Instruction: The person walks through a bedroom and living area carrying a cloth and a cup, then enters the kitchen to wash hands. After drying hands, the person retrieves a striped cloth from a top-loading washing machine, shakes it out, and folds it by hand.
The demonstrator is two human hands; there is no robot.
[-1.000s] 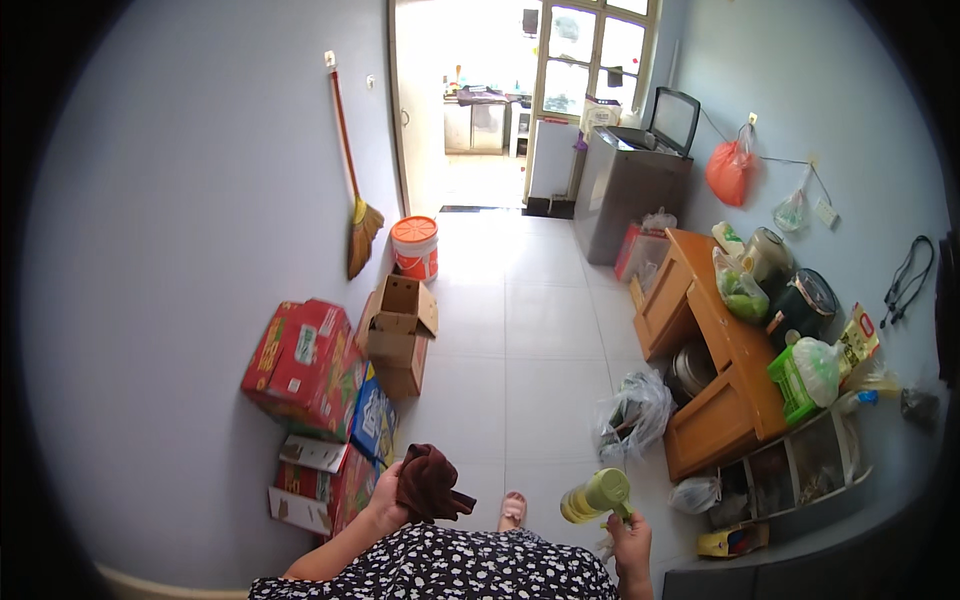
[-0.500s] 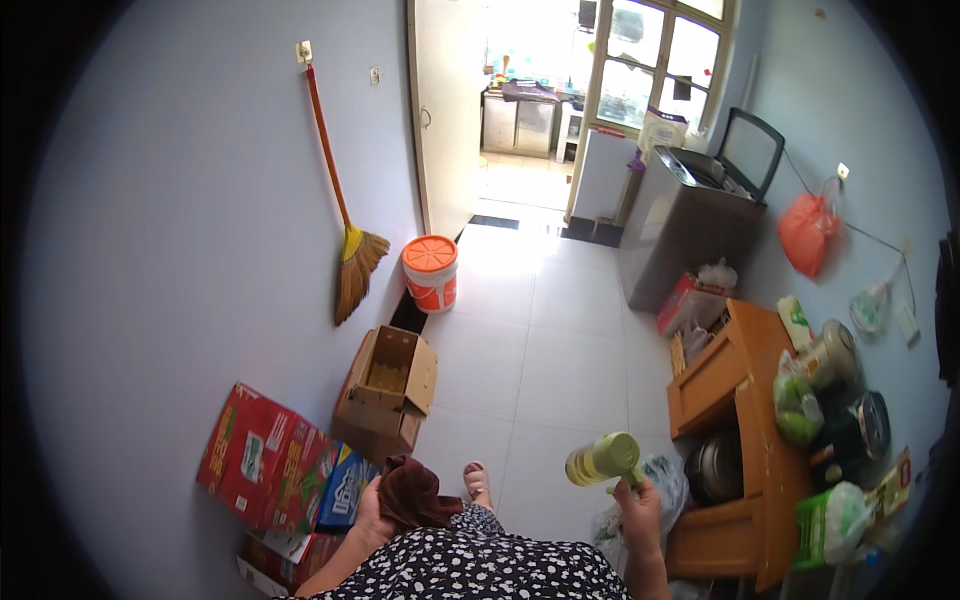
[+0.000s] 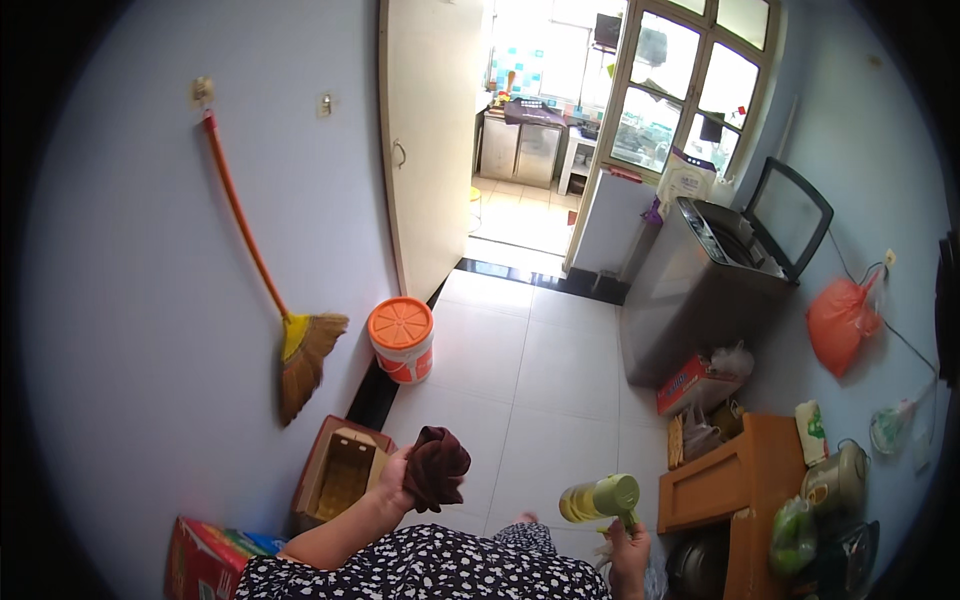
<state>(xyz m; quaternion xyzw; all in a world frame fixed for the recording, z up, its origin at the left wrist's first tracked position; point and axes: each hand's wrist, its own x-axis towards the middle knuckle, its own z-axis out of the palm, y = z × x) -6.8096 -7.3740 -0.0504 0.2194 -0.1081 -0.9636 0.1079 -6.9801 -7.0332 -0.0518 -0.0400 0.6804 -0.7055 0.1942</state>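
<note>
My left hand point(image 3: 397, 482) is closed around a bunched dark brown cloth point(image 3: 437, 468), held out in front of my body. In my right hand point(image 3: 628, 550) is a see-through bottle point(image 3: 582, 501) with a green lid and a green handle. My fingers grip it by the handle. The bottle is tipped nearly onto its side, lid toward the right, and its body looks yellowish. Below both hands is my black-and-white patterned clothing point(image 3: 430, 565).
An open carton point(image 3: 345, 480) and an orange-lidded bucket point(image 3: 402, 340) line the left wall, under a hanging broom point(image 3: 250, 250). On the right stand a washing machine point(image 3: 690, 290), lid raised, and a wooden cabinet point(image 3: 705, 485). Ahead, a doorway with an open door point(image 3: 430, 140) leads to a kitchen.
I have moved forward, so the bucket, carton and washing machine appear closer. My left hand has come up with the cloth; my right hand still holds the bottle, now lower in view.
</note>
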